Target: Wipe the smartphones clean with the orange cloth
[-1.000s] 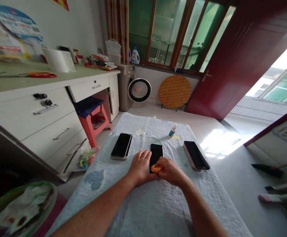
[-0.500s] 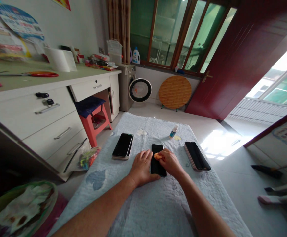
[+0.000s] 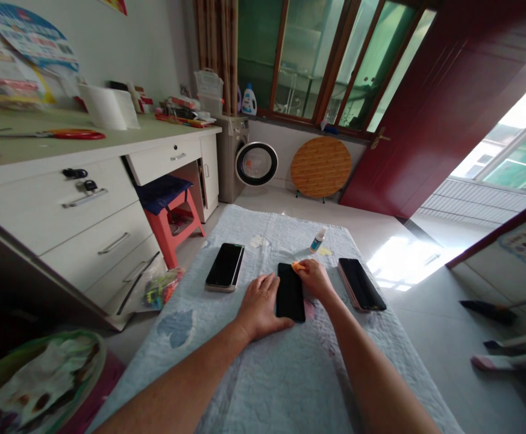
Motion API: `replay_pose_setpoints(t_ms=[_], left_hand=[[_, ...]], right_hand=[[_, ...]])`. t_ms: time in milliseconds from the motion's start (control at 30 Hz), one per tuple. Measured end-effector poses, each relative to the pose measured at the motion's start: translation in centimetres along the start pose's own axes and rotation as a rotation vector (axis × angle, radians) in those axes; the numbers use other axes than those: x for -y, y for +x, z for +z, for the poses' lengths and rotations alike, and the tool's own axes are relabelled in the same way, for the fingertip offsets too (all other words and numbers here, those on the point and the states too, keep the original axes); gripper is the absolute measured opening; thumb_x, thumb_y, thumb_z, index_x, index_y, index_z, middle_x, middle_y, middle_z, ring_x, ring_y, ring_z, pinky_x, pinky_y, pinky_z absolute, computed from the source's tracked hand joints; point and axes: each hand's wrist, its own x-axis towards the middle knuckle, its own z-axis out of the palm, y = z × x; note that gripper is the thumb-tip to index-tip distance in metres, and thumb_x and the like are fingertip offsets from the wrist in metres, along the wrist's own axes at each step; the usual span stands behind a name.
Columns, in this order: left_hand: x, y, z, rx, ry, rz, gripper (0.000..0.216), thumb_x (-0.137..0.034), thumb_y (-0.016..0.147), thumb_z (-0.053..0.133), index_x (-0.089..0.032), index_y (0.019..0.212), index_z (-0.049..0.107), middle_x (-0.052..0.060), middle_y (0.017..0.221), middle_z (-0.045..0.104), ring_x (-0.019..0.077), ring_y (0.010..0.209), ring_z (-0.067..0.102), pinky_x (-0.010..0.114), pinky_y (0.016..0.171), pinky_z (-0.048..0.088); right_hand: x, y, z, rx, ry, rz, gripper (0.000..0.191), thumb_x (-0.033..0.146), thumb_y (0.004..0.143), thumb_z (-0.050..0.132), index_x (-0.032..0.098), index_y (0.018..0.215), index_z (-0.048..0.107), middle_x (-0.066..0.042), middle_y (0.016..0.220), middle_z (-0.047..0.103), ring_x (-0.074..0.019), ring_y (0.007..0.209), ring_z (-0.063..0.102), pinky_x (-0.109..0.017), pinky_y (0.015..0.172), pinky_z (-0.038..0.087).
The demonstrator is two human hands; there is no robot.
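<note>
A black smartphone (image 3: 291,295) lies face up on the cloth-covered table in front of me. My left hand (image 3: 259,306) braces it, fingers along its left edge and thumb at its bottom edge. Pinched in my right hand (image 3: 313,277) is a small orange cloth (image 3: 297,266), which touches the phone's top right corner. To the left lies a stack of phones (image 3: 225,266), the top one with a dark screen. Another phone stack (image 3: 362,284) sits to the right of my right hand. A small spray bottle (image 3: 317,240) stands beyond the right hand.
A pale blue quilted cloth (image 3: 263,386) covers the table. At left are a white desk (image 3: 86,208), a red stool (image 3: 170,226) and a waste bin (image 3: 104,367). A washing machine (image 3: 232,163) with its door open and a round wooden board (image 3: 321,167) stand farther back.
My right hand has slid the orange cloth up and away from me, from the phone's upper middle to its top right corner. My left hand stays in place.
</note>
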Motion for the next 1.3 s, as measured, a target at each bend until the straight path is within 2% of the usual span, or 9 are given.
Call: replay_pose_setpoints(t_ms=[200,333,567,700,900,1300], left_hand=[[0.0,0.0,0.1,-0.005,0.006,0.006,0.104,-0.066,0.058,0.069,-0.013,0.142,0.038,0.015,0.150,0.036,0.0356,0.139,0.028,0.047,0.115,0.023],[0.1,0.0,0.1,-0.013,0.009,0.003,0.103,-0.065,0.058,0.070,-0.014,0.142,0.037,0.016,0.150,0.037,0.0359,0.138,0.029,0.048,0.114,0.024],[0.1,0.0,0.1,-0.020,0.016,0.016,0.103,-0.066,0.058,0.069,-0.013,0.140,0.038,0.016,0.148,0.038,0.0359,0.137,0.031,0.046,0.113,0.025],[0.0,0.0,0.0,-0.020,0.025,0.014,0.101,-0.065,0.059,0.069,-0.013,0.140,0.038,0.015,0.149,0.038,0.0346,0.137,0.031,0.044,0.114,0.025],[0.1,0.1,0.0,-0.011,0.010,0.014,0.101,-0.066,0.060,0.068,-0.015,0.141,0.037,0.015,0.149,0.038,0.0354,0.137,0.031,0.046,0.113,0.024],[0.1,0.1,0.0,-0.019,-0.012,0.018,0.098,-0.063,0.059,0.070,-0.018,0.140,0.038,0.014,0.149,0.038,0.0353,0.138,0.030,0.047,0.114,0.023]], right_hand=[[0.8,-2.9,-1.7,0.089,0.041,0.076,0.023,0.026,0.076,0.056,0.016,0.087,0.073,-0.004,0.075,0.069,-0.0165,0.071,0.061,-0.024,0.064,0.038],[1.6,-5.4,-2.7,0.171,0.086,0.090,0.021,0.022,0.075,0.056,0.016,0.085,0.073,-0.002,0.067,0.067,-0.0147,0.064,0.060,-0.022,0.060,0.037],[2.5,-9.6,-3.2,0.208,0.117,0.013,0.020,0.021,0.077,0.055,0.016,0.085,0.072,-0.004,0.079,0.069,-0.0158,0.072,0.061,-0.023,0.064,0.039],[2.8,-10.8,-3.5,0.212,0.128,-0.013,0.017,0.022,0.078,0.055,0.017,0.083,0.070,-0.004,0.079,0.068,-0.0151,0.073,0.059,-0.023,0.064,0.038],[2.4,-9.4,-3.4,0.223,0.096,-0.006,0.018,0.019,0.077,0.053,0.017,0.084,0.070,-0.003,0.079,0.069,-0.0150,0.073,0.059,-0.022,0.065,0.037],[0.8,-1.6,-0.8,0.064,-0.097,0.021,0.026,0.016,0.080,0.048,0.014,0.090,0.072,-0.008,0.087,0.068,-0.0170,0.084,0.058,-0.023,0.074,0.037]])
